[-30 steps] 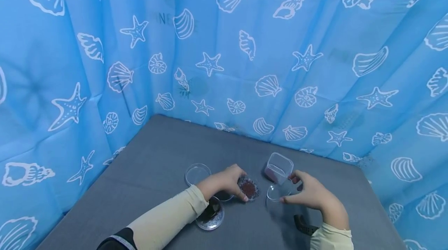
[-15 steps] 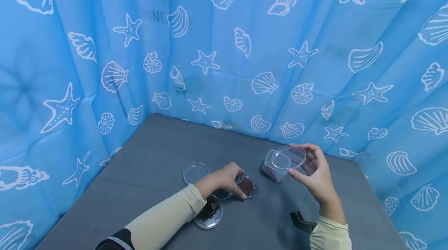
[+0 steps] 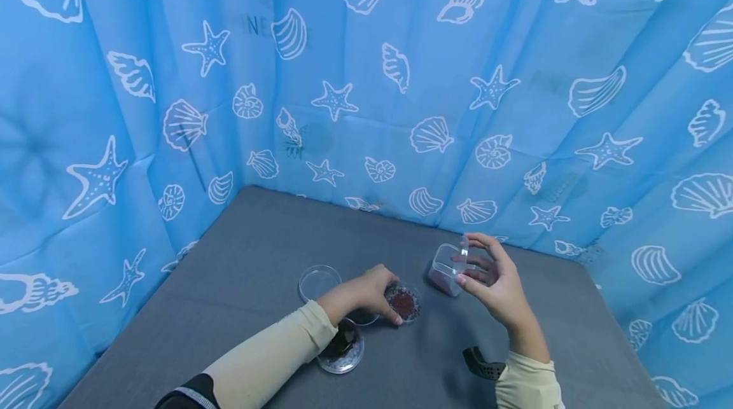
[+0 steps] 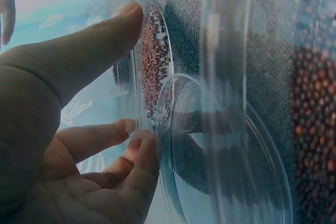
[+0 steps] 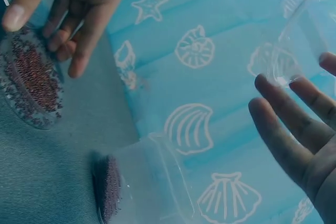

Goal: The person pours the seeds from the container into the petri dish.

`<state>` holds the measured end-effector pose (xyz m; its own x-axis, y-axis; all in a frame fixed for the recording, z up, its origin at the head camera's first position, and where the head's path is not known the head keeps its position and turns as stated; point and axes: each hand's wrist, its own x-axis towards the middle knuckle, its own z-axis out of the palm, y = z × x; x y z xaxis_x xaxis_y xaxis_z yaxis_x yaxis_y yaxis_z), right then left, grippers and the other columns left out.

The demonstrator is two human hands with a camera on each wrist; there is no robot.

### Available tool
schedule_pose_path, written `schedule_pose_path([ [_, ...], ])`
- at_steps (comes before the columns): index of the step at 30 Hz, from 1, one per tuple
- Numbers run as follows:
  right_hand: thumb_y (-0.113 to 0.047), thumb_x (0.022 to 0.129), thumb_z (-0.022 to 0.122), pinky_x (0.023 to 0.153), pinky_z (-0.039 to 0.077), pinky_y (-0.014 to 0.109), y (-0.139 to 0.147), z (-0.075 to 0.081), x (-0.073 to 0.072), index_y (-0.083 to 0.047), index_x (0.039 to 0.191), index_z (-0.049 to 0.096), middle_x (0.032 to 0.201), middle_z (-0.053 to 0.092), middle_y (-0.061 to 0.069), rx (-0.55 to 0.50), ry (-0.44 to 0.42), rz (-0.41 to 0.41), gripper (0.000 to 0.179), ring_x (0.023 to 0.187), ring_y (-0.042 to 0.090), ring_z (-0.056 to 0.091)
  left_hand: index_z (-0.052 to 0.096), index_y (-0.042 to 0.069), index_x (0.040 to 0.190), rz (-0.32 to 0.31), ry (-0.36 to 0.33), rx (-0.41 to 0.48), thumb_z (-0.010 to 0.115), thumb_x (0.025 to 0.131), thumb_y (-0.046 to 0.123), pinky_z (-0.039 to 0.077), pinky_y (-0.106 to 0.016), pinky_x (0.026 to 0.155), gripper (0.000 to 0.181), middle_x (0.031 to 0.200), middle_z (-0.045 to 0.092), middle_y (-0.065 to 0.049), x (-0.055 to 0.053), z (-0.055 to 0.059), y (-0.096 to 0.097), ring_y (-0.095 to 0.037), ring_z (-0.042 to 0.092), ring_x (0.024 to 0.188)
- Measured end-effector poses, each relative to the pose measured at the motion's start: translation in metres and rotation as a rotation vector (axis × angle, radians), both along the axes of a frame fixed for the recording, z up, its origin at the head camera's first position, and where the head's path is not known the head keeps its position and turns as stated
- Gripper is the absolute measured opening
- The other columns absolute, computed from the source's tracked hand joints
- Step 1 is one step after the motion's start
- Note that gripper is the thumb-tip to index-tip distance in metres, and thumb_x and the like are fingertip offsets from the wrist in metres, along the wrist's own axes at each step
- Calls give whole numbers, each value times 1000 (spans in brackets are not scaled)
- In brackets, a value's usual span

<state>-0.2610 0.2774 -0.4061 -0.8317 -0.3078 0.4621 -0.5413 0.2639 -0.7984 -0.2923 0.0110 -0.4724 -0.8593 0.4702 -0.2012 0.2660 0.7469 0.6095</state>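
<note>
My left hand (image 3: pixel 371 291) grips the edge of a clear petri dish (image 3: pixel 403 303) on the table, holding a mound of small reddish-brown grains. In the left wrist view its thumb and fingers span that dish's rim. My right hand (image 3: pixel 497 285) is raised and pinches a clear round petri dish lid (image 3: pixel 464 247), seen almost edge-on in the head view. The lid overlaps a clear square plastic tub (image 3: pixel 443 283) with similar grains in its bottom. In the right wrist view the lid (image 5: pixel 286 80) is above the tub (image 5: pixel 152 182), apart from it.
Left of my left hand lies a clear round dish (image 3: pixel 319 283). A dish with dark contents (image 3: pixel 342 352) sits nearer me, and another dish (image 3: pixel 364 318) is partly hidden by the left arm. Blue shell-print curtains (image 3: pixel 366 78) rise behind the grey table (image 3: pixel 275 231).
My right hand has lifted the lid from low near the table up beside the tub, then turned it nearly edge-on and shifted slightly left. My left hand stays on its dish.
</note>
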Motion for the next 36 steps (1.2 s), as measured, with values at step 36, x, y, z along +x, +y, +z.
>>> schedule_pose_path([
  [36,-23,79,92,110,51,62,-55,-49,-13,-5,126,73,145,63,24,724,-134,91,54,134,44,60,54,5,154,-121,49,-1,95,78,45,54,-37,109,95,138,56,-8,-1,1,-9,-19,59,123],
])
